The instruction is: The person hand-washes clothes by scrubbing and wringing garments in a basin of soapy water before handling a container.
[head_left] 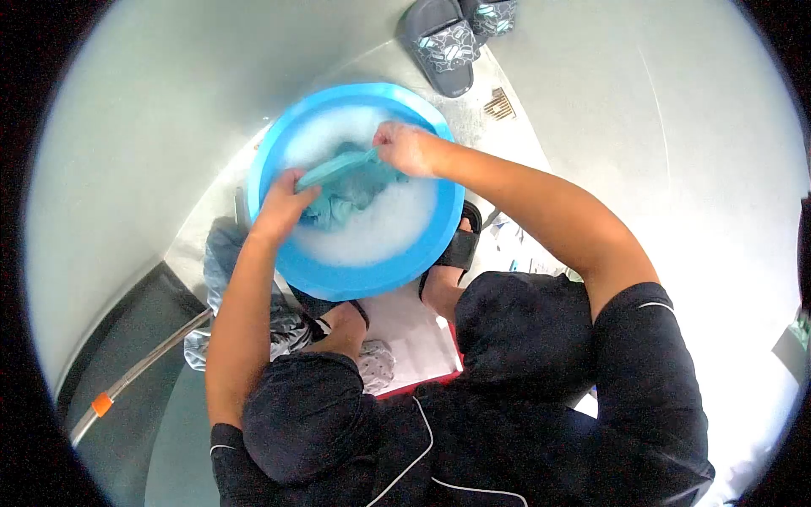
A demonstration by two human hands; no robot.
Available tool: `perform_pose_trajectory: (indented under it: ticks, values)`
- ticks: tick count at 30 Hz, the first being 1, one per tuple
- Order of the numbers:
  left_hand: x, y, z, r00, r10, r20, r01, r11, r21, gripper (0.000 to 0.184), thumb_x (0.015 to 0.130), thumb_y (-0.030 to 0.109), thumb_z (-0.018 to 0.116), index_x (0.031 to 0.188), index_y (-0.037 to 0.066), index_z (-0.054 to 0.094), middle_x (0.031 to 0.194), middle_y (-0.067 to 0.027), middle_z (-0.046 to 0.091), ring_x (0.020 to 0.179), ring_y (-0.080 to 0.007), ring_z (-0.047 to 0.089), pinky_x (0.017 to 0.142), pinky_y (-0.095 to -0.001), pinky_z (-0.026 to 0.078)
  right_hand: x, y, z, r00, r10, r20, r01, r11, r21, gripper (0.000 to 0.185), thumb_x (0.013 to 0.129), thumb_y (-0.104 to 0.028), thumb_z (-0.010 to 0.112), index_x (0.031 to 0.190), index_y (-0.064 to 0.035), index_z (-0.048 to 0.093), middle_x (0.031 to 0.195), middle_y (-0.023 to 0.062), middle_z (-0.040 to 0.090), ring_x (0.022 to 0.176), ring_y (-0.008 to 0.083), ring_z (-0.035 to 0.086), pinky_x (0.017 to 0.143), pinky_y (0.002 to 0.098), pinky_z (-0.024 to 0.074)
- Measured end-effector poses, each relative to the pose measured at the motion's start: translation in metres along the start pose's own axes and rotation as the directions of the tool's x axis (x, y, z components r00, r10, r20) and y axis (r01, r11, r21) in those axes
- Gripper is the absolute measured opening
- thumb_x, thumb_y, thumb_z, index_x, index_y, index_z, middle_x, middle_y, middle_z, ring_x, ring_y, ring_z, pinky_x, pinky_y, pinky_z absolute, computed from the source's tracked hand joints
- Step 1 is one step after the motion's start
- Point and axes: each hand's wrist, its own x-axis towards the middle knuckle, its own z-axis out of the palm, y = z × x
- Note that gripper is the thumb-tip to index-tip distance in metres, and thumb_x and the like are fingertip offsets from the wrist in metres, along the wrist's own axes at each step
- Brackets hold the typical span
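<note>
A teal cloth garment [346, 191] is stretched between my two hands over a blue basin [405, 269] of white suds [367, 235]. My left hand [285, 205] grips the garment's left edge, thumb on top. At the far right side of the basin my right hand [405, 149] pinches the other end of that edge, with some foam on the hand. The lower part of the cloth hangs into the foam, so its full shape is hidden.
Patterned slides [446, 49] lie beyond the basin near a floor drain [499, 104]. Left of my legs are grey-blue clothes [224, 262] and a metal pole [139, 369] with an orange ring. My sandalled feet [443, 283] flank the basin's near side.
</note>
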Motion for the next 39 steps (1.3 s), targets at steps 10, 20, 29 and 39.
perform_pose_trajectory:
  ticks: [10, 20, 29, 39]
  values:
    - [-0.028, 0.0, 0.001, 0.999, 0.006, 0.051, 0.012, 0.942, -0.335, 0.029, 0.103, 0.02, 0.064, 0.124, 0.001, 0.066, 0.114, -0.0036, 0.069, 0.106, -0.0141, 0.062, 0.098, -0.0298, 0.047, -0.036, 0.021, 0.022, 0.999, -0.011, 0.052, 0.017, 0.992, -0.122, 0.038, 0.095, -0.023, 0.054, 0.126, -0.0032, 0.066, 0.118, 0.0252, 0.07, 0.115, 0.0418, 0.066, 0.101, 0.0478, 0.0509]
    - [0.009, -0.004, 0.009, 0.992, -0.115, 0.061, 0.13, 0.87, -0.476, 0.028, 0.102, 0.015, 0.063, 0.125, 0.0, 0.063, 0.121, -0.0111, 0.069, 0.11, -0.0194, 0.064, 0.095, -0.0355, 0.052, -0.015, 0.009, 0.035, 0.986, 0.168, -0.015, -0.168, 0.967, -0.192, 0.028, 0.097, -0.019, 0.056, 0.118, -0.0025, 0.065, 0.113, 0.0249, 0.071, 0.107, 0.0443, 0.067, 0.095, 0.0513, 0.0517]
    - [-0.008, -0.035, 0.031, 0.757, 0.474, -0.449, -0.204, 0.825, 0.527, 0.02, 0.081, -0.001, 0.067, 0.1, 0.001, 0.061, 0.107, -0.0196, 0.069, 0.102, -0.0397, 0.064, 0.091, -0.0442, 0.05, -0.059, 0.022, 0.069, 0.706, -0.651, -0.279, 0.479, 0.729, -0.489, 0.017, 0.079, -0.014, 0.065, 0.095, -0.0134, 0.062, 0.102, 0.0085, 0.06, 0.096, 0.0286, 0.061, 0.083, 0.042, 0.049]
    - [-0.011, -0.017, 0.035, 0.732, 0.534, -0.423, -0.315, 0.816, 0.485, 0.02, 0.084, -0.012, 0.058, 0.087, 0.005, 0.048, 0.114, -0.0157, 0.072, 0.1, -0.0308, 0.067, 0.09, -0.0364, 0.052, -0.054, 0.022, 0.08, 0.797, -0.519, -0.308, 0.467, 0.854, -0.231, 0.019, 0.077, -0.005, 0.068, 0.094, -0.0105, 0.06, 0.108, 0.0132, 0.063, 0.108, 0.0327, 0.063, 0.092, 0.0441, 0.0491]
